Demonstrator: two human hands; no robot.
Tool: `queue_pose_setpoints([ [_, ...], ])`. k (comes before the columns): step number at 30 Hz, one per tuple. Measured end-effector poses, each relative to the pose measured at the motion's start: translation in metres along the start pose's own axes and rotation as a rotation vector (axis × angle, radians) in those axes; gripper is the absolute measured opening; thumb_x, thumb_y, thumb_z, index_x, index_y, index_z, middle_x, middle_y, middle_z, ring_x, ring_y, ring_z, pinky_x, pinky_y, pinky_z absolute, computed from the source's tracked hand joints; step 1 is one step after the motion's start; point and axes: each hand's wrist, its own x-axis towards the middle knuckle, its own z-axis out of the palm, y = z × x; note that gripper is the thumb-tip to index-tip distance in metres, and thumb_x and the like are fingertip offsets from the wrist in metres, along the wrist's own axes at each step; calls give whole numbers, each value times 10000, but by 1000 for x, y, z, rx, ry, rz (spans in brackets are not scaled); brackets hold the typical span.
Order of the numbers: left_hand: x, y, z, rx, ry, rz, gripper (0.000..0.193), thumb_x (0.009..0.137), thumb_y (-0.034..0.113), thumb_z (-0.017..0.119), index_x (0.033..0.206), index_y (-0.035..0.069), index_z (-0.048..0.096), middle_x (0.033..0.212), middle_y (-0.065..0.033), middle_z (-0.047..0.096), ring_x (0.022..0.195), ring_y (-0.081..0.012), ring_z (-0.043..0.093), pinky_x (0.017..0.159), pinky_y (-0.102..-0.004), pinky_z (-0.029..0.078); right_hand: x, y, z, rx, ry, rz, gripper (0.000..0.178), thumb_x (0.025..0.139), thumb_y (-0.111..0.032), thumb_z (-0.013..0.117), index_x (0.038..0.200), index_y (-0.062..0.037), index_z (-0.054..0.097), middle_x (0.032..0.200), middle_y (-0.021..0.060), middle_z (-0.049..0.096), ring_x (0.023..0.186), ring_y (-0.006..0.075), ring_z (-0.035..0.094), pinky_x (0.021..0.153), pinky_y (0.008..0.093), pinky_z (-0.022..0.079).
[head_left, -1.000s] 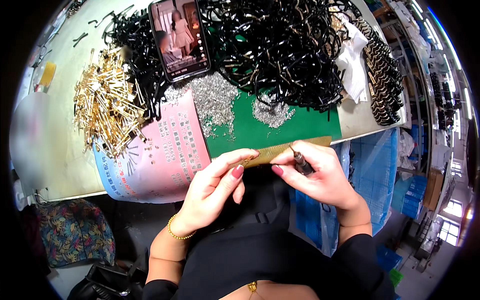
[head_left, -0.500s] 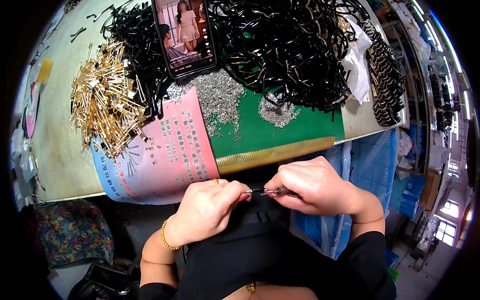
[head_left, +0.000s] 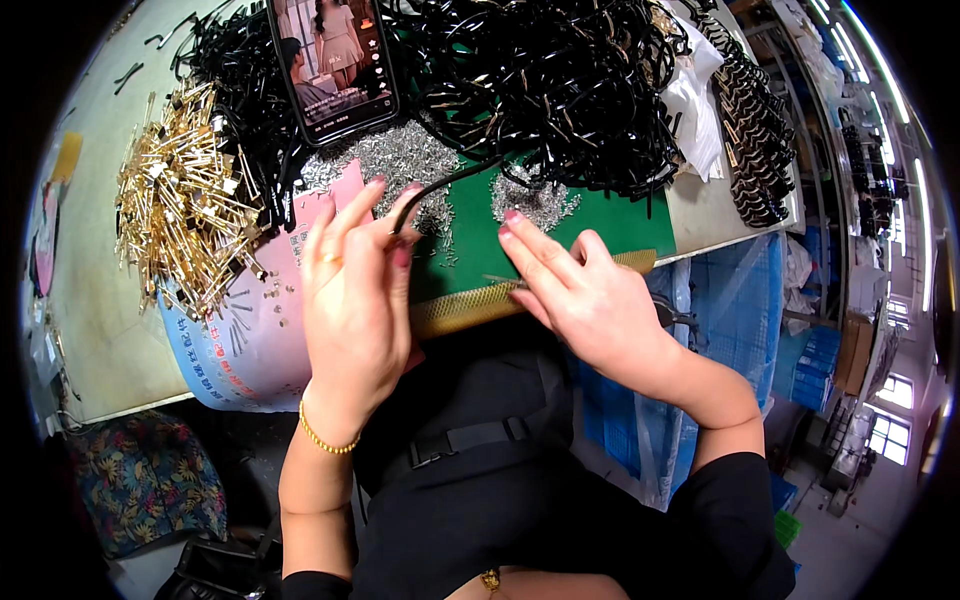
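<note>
My left hand (head_left: 352, 290) is raised over the bench's front edge, gripping a curved black eyeglass temple (head_left: 452, 178) between thumb and fingers; its free end points right. My right hand (head_left: 605, 300) reaches with index and middle fingers to the lower edge of a small pile of tiny silver screws (head_left: 535, 198). Tucked under that hand is a slim tool, whose thin metal tip (head_left: 497, 279) shows by the thumb; the palm hides most of it. A larger heap of silver screws (head_left: 395, 155) lies behind my left hand.
A big tangle of black temples (head_left: 570, 95) covers the back of the green mat (head_left: 640, 215). Gold metal hinge pieces (head_left: 185, 200) are heaped at left. A phone (head_left: 335, 65) stands at the back, playing a video. A blue crate (head_left: 735, 310) is below right.
My hands, formerly together at the bench edge over a small dark part and the tool, have moved apart and forward. The left lifts the temple; the right has reached the screws.
</note>
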Motion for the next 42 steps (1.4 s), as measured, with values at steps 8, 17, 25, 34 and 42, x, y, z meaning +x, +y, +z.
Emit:
queue_pose_setpoints([
  [8, -4, 2, 13, 5, -101, 49, 221, 979, 10, 590, 1196, -7, 629, 1211, -84, 701, 1269, -322, 594, 1150, -553, 344, -12, 4, -29, 413, -36, 188, 440, 848, -162, 738, 1243, -49, 580, 1205, 125, 584, 913, 301, 602, 697, 360, 559],
  [17, -20, 40, 16, -35, -162, -75, 269, 941, -25, 630, 1206, 9, 659, 996, -52, 695, 803, -250, 548, 741, -373, 401, -2, 23, -28, 339, -292, 210, 386, 949, -129, 644, 1324, -194, 585, 946, 124, 529, 704, 289, 654, 538, 405, 538],
  [25, -3, 37, 22, -111, -214, -134, 105, 1023, 8, 539, 1118, 6, 582, 1170, -102, 725, 836, -287, 555, 791, -385, 433, 1, 25, -23, 398, -241, 193, 436, 921, -106, 649, 1340, -212, 588, 925, 133, 522, 692, 295, 656, 533, 409, 540],
  [34, -23, 41, 1, -619, -218, -495, 163, 1065, 73, 535, 1163, -10, 634, 993, -122, 744, 713, -207, 647, 680, -335, 527, 5, 26, -21, 374, -285, 192, 491, 918, -104, 630, 1388, -222, 552, 947, 161, 544, 707, 318, 688, 544, 412, 552],
  [42, -17, 36, -4, -755, -245, -773, 198, 1061, 110, 577, 1178, -15, 677, 933, -77, 790, 522, -36, 543, 499, -220, 459, 21, 21, -37, 957, -468, 217, 466, 1017, -167, 528, 1473, -187, 434, 1008, 147, 581, 714, 284, 681, 675, 400, 564],
])
